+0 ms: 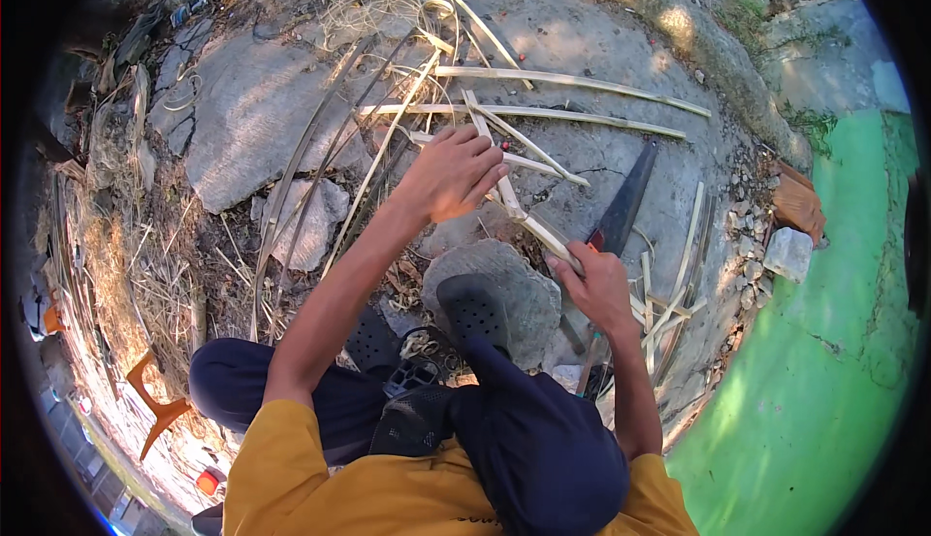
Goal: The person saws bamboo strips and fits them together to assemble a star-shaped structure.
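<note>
My left hand (451, 175) reaches forward and closes on a pale split bamboo strip (529, 226) that runs diagonally down toward my right hand (596, 289). My right hand is shut around the red handle of a long dark-bladed knife (626, 194). The blade points away to the upper right, and its thumb rests at the strip's near end. Black perforated shoes (473, 308) rest on a rounded grey stone (519, 284) between my knees.
Several long bamboo slats (572, 80) and thin curved strips (310, 162) lie across cracked flat stone slabs (247, 109). Dry grass (155, 264) lies to the left, with an orange plastic chair (155, 400) at lower left. At right are loose stones (790, 250) and a green-painted surface (834, 342).
</note>
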### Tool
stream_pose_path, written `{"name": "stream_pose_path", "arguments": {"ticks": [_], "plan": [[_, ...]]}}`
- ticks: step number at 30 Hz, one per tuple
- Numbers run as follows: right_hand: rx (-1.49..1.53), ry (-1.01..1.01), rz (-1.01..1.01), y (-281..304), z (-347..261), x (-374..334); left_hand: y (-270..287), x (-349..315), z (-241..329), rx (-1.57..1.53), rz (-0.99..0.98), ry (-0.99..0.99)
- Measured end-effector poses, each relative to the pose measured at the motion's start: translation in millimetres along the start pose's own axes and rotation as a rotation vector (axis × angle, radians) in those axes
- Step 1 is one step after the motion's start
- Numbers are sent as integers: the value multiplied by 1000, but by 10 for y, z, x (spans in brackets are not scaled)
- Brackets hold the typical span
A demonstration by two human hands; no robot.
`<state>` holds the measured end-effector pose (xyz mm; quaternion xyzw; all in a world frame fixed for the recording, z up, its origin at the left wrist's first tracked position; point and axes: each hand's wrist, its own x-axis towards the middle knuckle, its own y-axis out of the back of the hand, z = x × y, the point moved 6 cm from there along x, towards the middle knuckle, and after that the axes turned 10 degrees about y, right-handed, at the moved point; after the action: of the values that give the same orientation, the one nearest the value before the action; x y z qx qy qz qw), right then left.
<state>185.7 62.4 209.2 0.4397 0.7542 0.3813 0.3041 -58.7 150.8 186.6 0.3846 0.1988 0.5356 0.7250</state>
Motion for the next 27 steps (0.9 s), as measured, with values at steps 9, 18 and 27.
{"name": "stream_pose_path", "arguments": {"ticks": [9,18,27], "plan": [[21,46,-240,1870,-812,-272,1098,27,1340,142,-222,-370],[-137,46,-167,2150,-1515,-1012,1445,-567,1694,-3,-157,-180],[-199,50,-50,1981,-1908,-1250,1561,-758,1583,-110,-694,175]]}}
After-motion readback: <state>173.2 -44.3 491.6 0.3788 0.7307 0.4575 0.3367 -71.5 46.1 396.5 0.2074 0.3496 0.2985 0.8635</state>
